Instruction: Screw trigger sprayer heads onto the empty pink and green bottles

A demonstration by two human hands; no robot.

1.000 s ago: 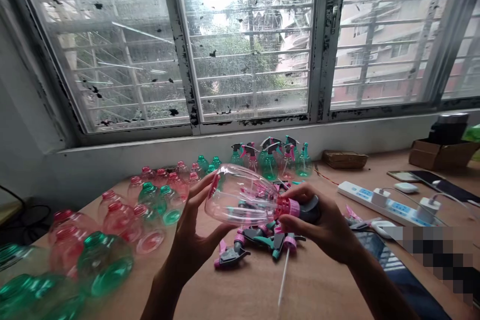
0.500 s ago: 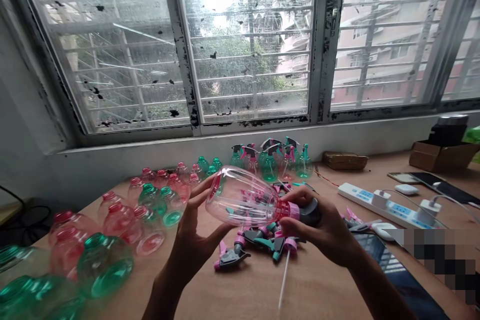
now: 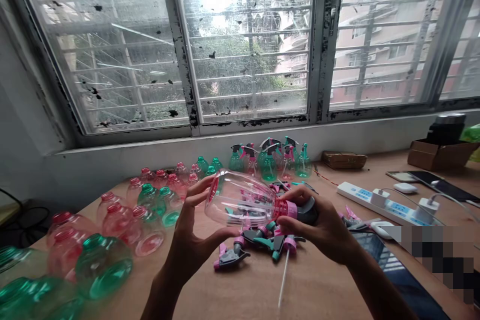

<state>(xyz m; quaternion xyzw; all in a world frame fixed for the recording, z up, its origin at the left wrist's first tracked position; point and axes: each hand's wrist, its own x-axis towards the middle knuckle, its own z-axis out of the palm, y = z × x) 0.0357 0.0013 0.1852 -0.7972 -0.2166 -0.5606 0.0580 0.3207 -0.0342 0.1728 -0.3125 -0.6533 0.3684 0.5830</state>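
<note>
A clear pink spray bottle (image 3: 240, 202) lies on its side in the air between my hands. My left hand (image 3: 198, 225) holds its base end, fingers behind and thumb stretched along the underside. Around the neck, my right hand (image 3: 318, 225) grips the spray head (image 3: 305, 211), whose pink collar (image 3: 291, 209) sits against the bottle's mouth. Whether the collar is threaded on I cannot tell. Below lie loose pink, grey and teal trigger sprayers (image 3: 275, 245), one with a white dip tube (image 3: 284, 280) pointing toward me.
Open pink bottles (image 3: 114, 220) and green bottles (image 3: 104, 265) stand at the left. Several bottles with sprayers (image 3: 269, 165) stand at the back by the window. At the right are a white power strip (image 3: 390, 205), a dark tablet (image 3: 397, 270) and a cardboard box (image 3: 431, 154).
My left thumb has slid slightly to the right under the bottle. The bottle and my right hand stay nearly in place, with only a slight shift to the left.
</note>
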